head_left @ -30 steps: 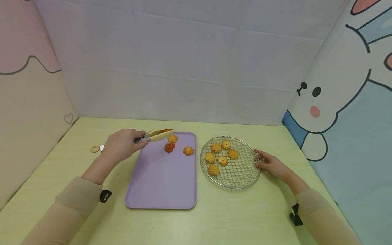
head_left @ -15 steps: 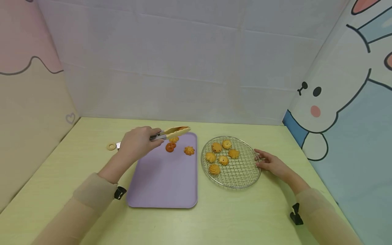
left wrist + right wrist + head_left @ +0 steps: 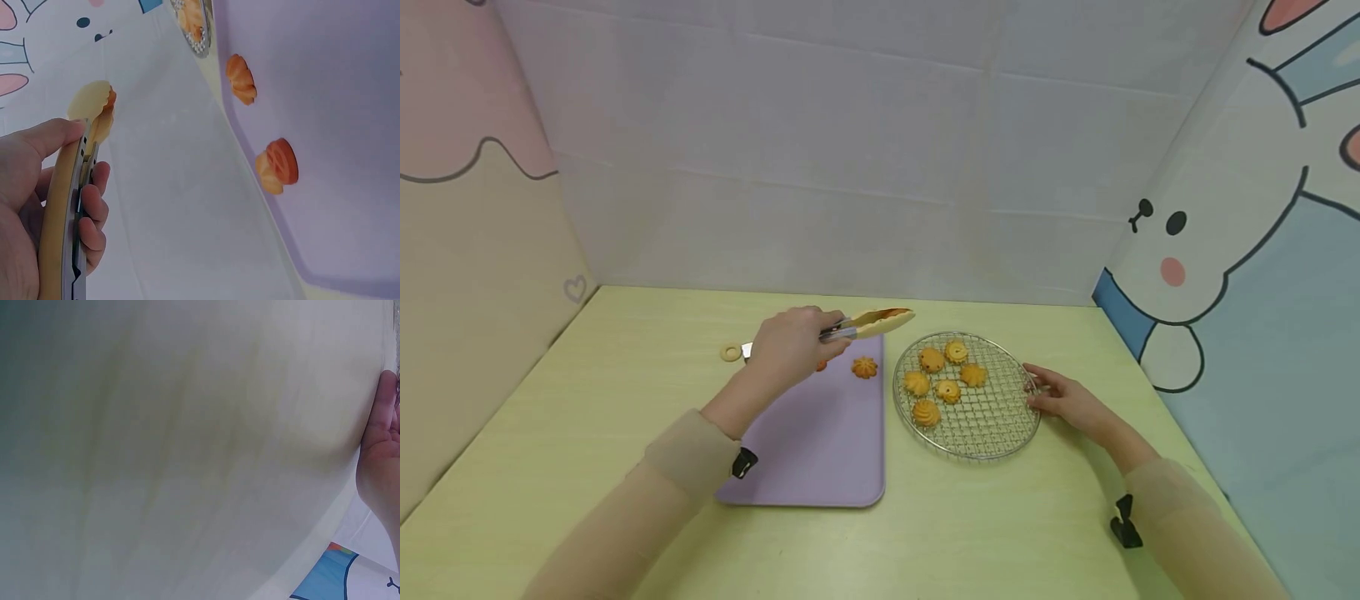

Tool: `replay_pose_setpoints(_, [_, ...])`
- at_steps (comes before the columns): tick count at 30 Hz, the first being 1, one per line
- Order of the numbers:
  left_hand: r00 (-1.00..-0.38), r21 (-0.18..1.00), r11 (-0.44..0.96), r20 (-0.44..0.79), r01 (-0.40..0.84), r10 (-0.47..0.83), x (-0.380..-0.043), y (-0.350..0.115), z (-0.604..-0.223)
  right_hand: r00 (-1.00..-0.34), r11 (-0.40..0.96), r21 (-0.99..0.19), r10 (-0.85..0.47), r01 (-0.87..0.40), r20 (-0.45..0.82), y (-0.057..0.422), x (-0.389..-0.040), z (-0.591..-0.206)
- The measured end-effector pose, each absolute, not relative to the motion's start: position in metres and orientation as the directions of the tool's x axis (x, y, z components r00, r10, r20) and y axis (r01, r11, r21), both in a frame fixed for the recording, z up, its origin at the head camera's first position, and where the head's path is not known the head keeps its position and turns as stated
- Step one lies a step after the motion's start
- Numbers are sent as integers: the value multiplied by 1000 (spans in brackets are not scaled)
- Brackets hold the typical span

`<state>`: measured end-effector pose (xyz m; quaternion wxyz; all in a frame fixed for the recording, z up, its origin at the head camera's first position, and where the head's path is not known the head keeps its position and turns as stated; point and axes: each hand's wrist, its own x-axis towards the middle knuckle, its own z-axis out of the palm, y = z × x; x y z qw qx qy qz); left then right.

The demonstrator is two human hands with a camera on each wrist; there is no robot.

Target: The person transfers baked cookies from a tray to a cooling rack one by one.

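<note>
My left hand [image 3: 790,346] grips a pair of tongs [image 3: 62,212] over the far part of the purple tray [image 3: 827,458]. An orange-brown cookie [image 3: 107,106] is held between the cream, scalloped tips of the tongs, raised above the table. On the tray lie a flower-shaped cookie [image 3: 864,367] and, in the left wrist view, a red-brown pretzel-like cookie [image 3: 283,161] against a paler cookie [image 3: 267,175]. My right hand [image 3: 1070,406] holds the right rim of a round wire cooling rack [image 3: 992,429], thumb and fingers at the edge. Several cookies [image 3: 948,392] sit on the rack's left half.
The tray and the rack lie side by side on a pale yellow table [image 3: 962,533]. Behind stands a pale wall sheet [image 3: 850,167]; a panel with a cartoon rabbit [image 3: 1210,250] rises on the right.
My left hand has moved steadily right with the tongs and cookie, from the tray's left edge toward the rack. My right hand has stayed at the rack's rim.
</note>
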<state>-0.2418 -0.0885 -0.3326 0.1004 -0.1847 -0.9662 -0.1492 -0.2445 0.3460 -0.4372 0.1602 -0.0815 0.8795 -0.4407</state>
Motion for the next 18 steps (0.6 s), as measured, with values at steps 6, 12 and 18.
replay_pose_setpoints(6, [-910,261,879,233,398,342,-248,-64,-340,-935,595,-803,-286,-1,-210,347,-246,-439])
replay_pose_setpoints(12, [-911,230,889,223,395,347,-252,-37,-347,-936,602,-798,-285,-9,-205,347,-245,-439])
replay_pose_setpoints(18, [-903,205,888,218,413,370,-255,-14,-354,-937,618,-786,-286,-20,-202,347,-245,-439])
